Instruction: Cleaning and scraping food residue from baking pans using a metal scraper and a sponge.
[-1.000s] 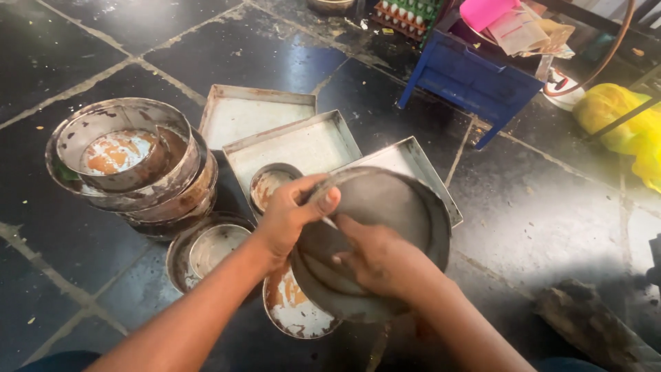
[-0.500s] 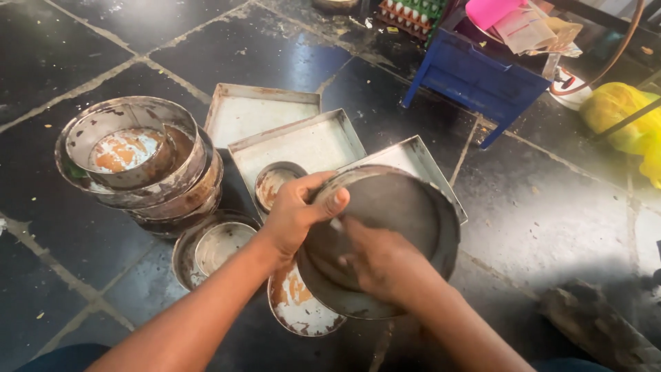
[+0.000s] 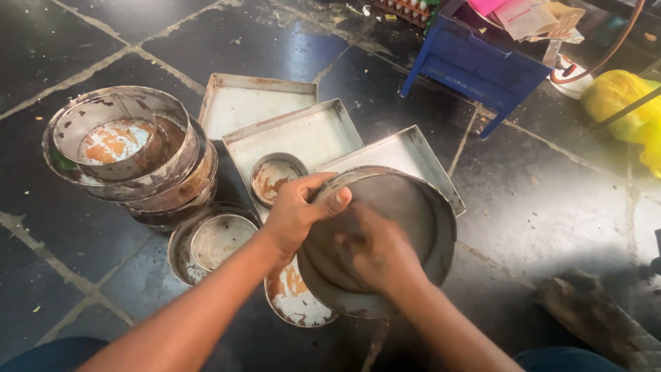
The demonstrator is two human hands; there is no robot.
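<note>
The round metal pan sits in the middle of the view, tilted up off the dark tiled floor, its open side facing the camera and its inside a dull grey-brown. The left hand grips the pan's upper left rim, thumb lying across the edge and fingers curled over it. The right hand is pressed inside the pan against its bottom, blurred, fingers bent; whether they clasp anything cannot be told.

Just below the pan, partly covered by it, lies a small round tin with rusty orange and white patches. To its left a nested pair of round tins rests on the floor. Further left stands a stack of larger round pans, the topmost stained orange inside.

Behind the hands three rectangular metal trays lie overlapping: the far tray, the middle tray with a little round tin lying in it, and the right tray, whose near part is hidden by the held pan.

At the far right a blue plastic crate holds papers and a pink item, and a yellow bag lies beside it at the right edge. A worn dark object lies on the floor at the near right.
</note>
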